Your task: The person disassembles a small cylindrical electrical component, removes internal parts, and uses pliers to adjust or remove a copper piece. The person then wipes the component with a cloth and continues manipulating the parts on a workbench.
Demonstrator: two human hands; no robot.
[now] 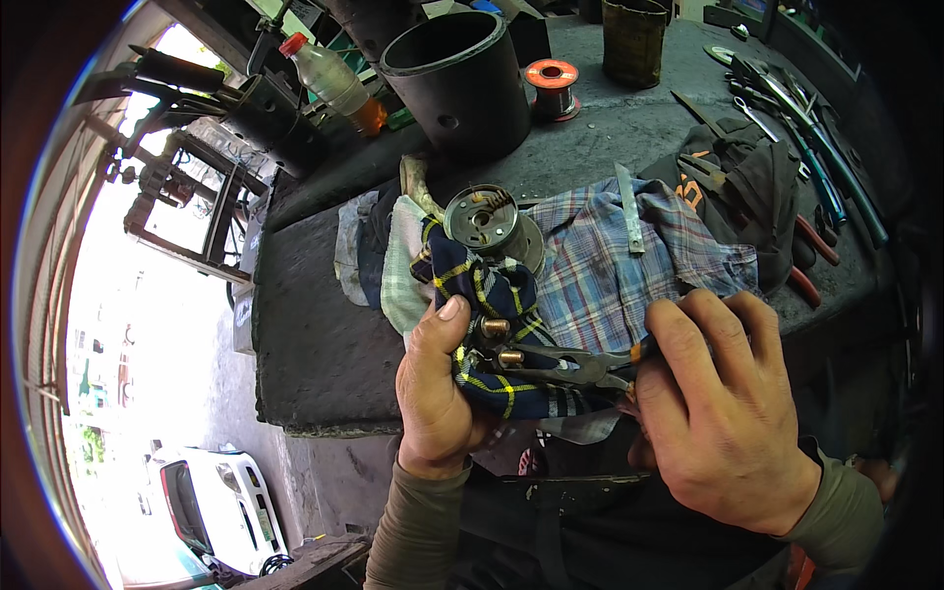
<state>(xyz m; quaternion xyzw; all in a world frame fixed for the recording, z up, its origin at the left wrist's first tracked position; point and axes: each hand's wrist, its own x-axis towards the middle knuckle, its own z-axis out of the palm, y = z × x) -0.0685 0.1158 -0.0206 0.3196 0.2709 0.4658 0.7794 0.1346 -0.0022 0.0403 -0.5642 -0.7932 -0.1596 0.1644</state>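
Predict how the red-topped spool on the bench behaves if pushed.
The spool stands upright on a flat end, so a low push would probably slide it. Knocked onto its side, its round ends would likely let it roll. The wound wire suggests it may feel heavy for its size.

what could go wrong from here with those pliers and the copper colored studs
The pliers in the right hand might slip and scratch the copper-coloured studs. The left hand's thumb is close by, so a slip could nip it. The dark plaid cloth bunched around the studs might snag in the jaws.
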